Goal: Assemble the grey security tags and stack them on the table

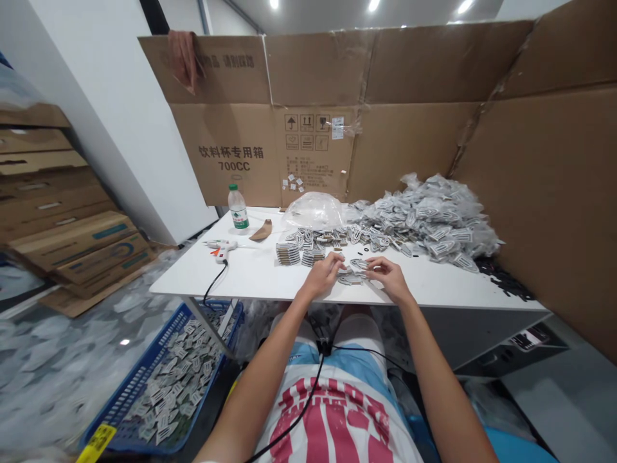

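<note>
Pinching a flat slotted piece (359,263) low over the table (255,278), apparently for steadiness, the right hand (391,278) faces the left hand (322,276), whose finger closure cannot be determined.

Ceiling lights (373,5): three, glaring white
Tabletop (255,276): bright, evenly lit
Cardboard (414,141): dimmer
Left floor (38,386): blurred, stretched

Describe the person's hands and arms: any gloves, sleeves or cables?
The left hand and right hand are ungloved; no watch shows on either wrist. Both forearms are sleeveless. A black cable crosses the white shirt with red print between them.
</note>
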`<action>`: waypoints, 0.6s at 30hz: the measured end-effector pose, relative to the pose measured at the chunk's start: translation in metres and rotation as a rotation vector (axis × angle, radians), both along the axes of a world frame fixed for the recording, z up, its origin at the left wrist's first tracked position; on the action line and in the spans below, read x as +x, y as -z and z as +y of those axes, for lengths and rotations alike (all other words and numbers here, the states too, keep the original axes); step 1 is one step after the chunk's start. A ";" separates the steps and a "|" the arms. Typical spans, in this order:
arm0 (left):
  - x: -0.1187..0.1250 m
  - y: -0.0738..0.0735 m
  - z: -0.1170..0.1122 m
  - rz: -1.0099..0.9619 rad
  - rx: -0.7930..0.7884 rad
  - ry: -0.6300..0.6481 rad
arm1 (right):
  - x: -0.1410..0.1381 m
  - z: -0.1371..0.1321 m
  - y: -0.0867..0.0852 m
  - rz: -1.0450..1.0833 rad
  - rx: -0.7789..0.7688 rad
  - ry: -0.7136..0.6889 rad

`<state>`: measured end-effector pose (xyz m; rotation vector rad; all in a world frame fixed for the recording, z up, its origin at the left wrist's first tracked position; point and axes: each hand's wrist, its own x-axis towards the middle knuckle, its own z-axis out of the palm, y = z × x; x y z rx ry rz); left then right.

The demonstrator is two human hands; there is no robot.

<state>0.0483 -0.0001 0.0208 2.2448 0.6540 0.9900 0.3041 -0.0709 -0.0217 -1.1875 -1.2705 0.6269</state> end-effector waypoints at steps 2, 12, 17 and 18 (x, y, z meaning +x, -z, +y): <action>0.000 0.002 0.001 0.010 -0.024 -0.028 | -0.002 -0.004 -0.002 0.002 -0.008 -0.066; -0.001 -0.003 -0.002 0.076 0.040 -0.115 | -0.007 -0.010 -0.011 -0.222 -0.054 -0.165; -0.001 -0.004 -0.004 0.090 0.045 -0.114 | -0.009 -0.010 -0.015 -0.264 -0.097 -0.195; -0.001 -0.004 -0.004 0.084 0.045 -0.114 | -0.009 -0.010 -0.015 -0.266 -0.100 -0.198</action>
